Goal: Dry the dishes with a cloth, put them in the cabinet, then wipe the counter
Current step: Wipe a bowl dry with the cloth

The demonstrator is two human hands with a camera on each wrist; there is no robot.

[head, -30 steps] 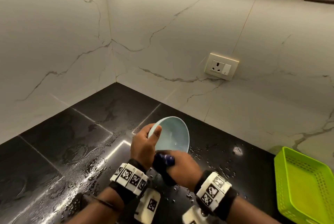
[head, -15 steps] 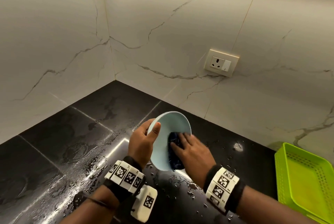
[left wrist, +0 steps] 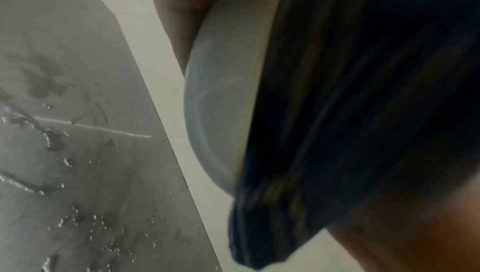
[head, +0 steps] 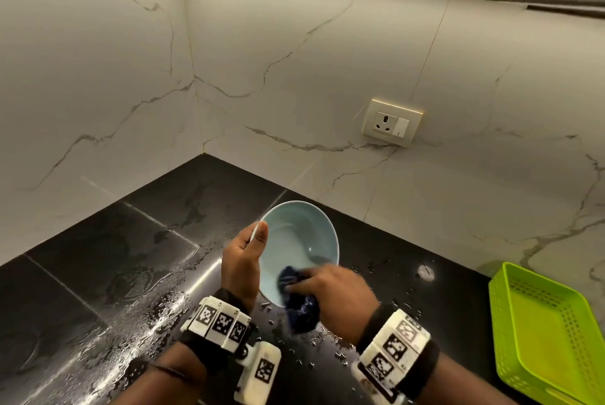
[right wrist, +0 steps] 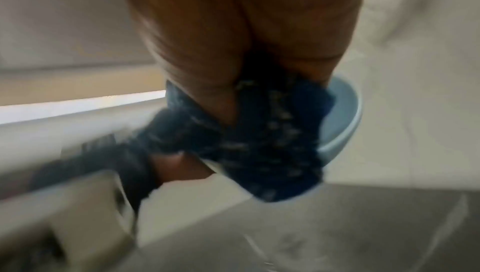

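The white marble-look wall [head: 294,61] rises on the far and left sides of the corner, and below it the black stone counter [head: 98,273] spreads toward me, wet with streaks and beads of water on its near left part and scattered drops near my wrists. At the right edge a lime-green perforated plastic tray [head: 550,332] sits on the counter, well apart from my hands. On the far wall to the right, a cream socket plate with a switch [head: 391,122] is mounted above the counter. In front of me I hold a pale blue bowl [head: 301,241] tilted on its side above the counter, its opening turned toward me and to the right. My left hand [head: 242,267] grips the bowl's left rim, thumb hooked over the edge into the inside and fingers curled behind the outer wall. My right hand [head: 330,293] is closed around a bunched dark blue cloth [head: 299,303] and presses it against the lower inside of the bowl, with the rest of the cloth hanging below the near rim. The right wrist view is blurred, yet it shows the cloth wadded under my fingers against the bowl.
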